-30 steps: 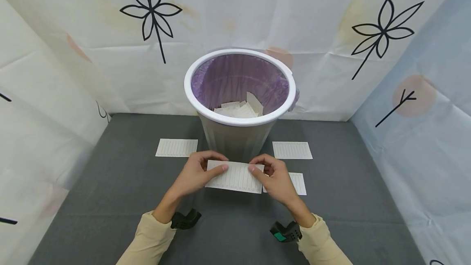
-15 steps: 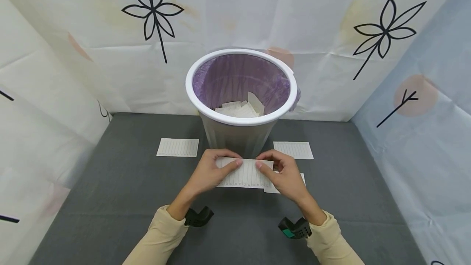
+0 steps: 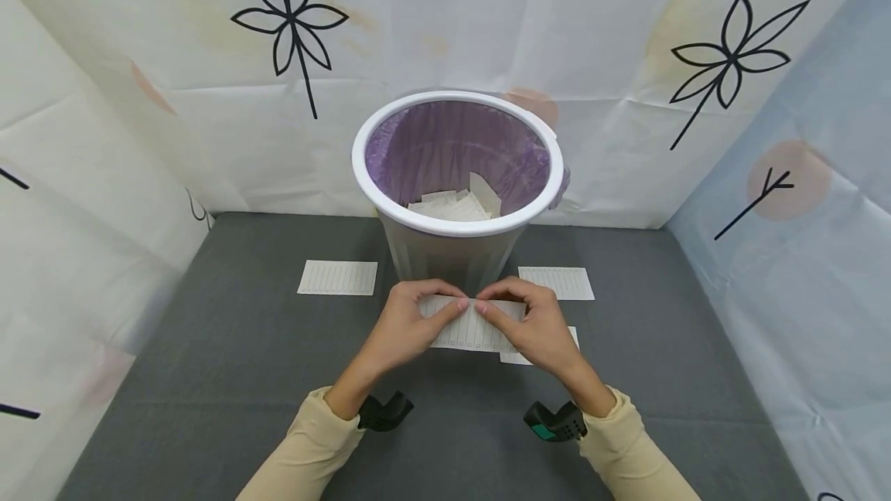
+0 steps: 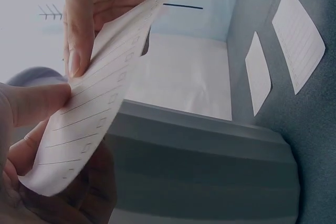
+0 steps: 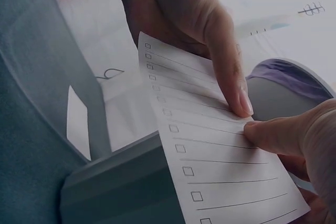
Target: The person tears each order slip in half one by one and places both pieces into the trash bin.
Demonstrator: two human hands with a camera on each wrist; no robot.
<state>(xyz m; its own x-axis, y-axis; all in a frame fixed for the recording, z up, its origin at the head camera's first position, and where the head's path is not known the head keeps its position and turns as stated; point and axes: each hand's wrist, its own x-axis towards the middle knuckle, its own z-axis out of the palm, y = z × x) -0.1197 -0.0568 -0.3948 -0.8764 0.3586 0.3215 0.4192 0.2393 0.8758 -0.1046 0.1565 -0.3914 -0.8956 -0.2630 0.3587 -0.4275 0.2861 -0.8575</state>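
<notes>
Both hands pinch one lined paper slip with small checkboxes (image 3: 472,331) by its long upper edge, in front of the bin. My left hand (image 3: 408,325) grips it left of the middle, thumb on the near face. The right hand (image 3: 541,327) holds it just right of the middle, and the two thumb tips almost meet. In the left wrist view the slip (image 4: 100,95) is whole and slightly bowed. Fingers behind the paper are partly hidden. A white-rimmed bin (image 3: 455,229) with a purple liner stands just beyond the hands, with several paper pieces (image 3: 455,207) inside.
One lined slip (image 3: 338,278) lies on the grey table (image 3: 209,377) left of the bin. Another slip (image 3: 559,283) lies to its right, and a third (image 3: 517,359) is partly covered by the right hand. Fabric walls (image 3: 445,22) enclose the table.
Both hands have shifted right with the slip, and slightly up. Their thumbs have drawn closer together along the slip's upper edge. The bin and the slips on the table stay put.
</notes>
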